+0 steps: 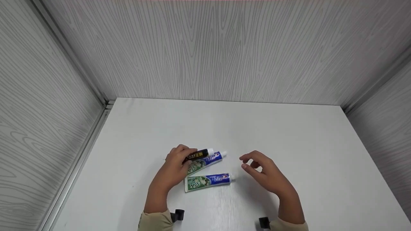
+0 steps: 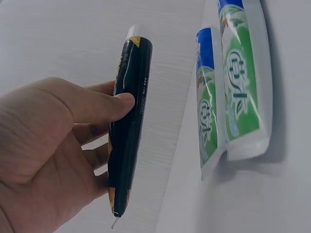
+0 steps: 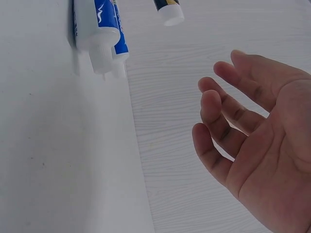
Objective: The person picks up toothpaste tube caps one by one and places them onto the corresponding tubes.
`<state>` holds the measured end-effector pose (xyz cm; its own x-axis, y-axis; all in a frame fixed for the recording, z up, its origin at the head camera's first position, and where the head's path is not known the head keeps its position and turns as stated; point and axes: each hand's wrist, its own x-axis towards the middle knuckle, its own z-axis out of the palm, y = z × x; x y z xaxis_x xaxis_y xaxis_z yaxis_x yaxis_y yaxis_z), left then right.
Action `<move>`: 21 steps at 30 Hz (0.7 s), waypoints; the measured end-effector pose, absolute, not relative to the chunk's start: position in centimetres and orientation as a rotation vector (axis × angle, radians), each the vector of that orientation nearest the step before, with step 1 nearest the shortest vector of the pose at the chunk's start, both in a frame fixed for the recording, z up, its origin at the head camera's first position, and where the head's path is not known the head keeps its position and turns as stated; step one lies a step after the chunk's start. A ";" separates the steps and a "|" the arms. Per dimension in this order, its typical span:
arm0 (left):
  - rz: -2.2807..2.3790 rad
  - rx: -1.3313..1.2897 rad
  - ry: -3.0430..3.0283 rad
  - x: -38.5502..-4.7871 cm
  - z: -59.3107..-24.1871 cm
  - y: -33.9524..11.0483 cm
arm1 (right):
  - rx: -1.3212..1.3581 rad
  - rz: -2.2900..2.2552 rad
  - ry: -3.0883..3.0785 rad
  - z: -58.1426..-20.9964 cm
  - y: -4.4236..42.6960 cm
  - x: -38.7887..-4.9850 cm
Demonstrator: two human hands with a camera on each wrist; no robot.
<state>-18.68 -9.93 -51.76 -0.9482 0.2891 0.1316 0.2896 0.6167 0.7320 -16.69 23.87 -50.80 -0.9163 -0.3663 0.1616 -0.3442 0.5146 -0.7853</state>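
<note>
My left hand [image 1: 175,165] grips a slim black tube [image 2: 129,116] with gold patches and a white cap, thumb on one side and fingers on the other. In the head view the tube overlaps the farther of two blue-and-green toothpaste tubes [image 1: 205,162]. The left wrist view shows it held apart from them. Nearer to me lies the second toothpaste tube [image 1: 208,182], its cap pointing right. To the right of the caps, my right hand [image 1: 265,170] hovers with loosely bent fingers [image 3: 214,145] and holds nothing.
All of this is on or over a white tabletop [image 1: 289,138]. A wood-grained grey panel [image 1: 218,51] stands along the back edge, with a side panel [image 1: 41,112] at the left and another [image 1: 391,134] at the right.
</note>
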 end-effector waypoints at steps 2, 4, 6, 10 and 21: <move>-1.284 -0.454 -2.842 -18.9 -52.1 -10.5 | -0.626 -1.395 2.716 -50.8 23.9 -16.7; -1.289 -0.401 -2.861 -19.1 -52.4 -11.1 | -0.610 -1.389 2.719 -50.8 23.9 -16.7; -1.278 -0.362 -2.880 -19.3 -52.8 -11.6 | -0.598 -1.383 2.719 -50.9 23.8 -16.7; -1.218 -0.327 -2.918 -19.6 -53.7 -12.3 | -0.584 -1.373 2.721 -50.9 23.8 -16.8; -1.082 -0.356 -2.927 -19.8 -55.4 -12.8 | -0.612 -1.394 2.693 -51.1 23.8 -16.7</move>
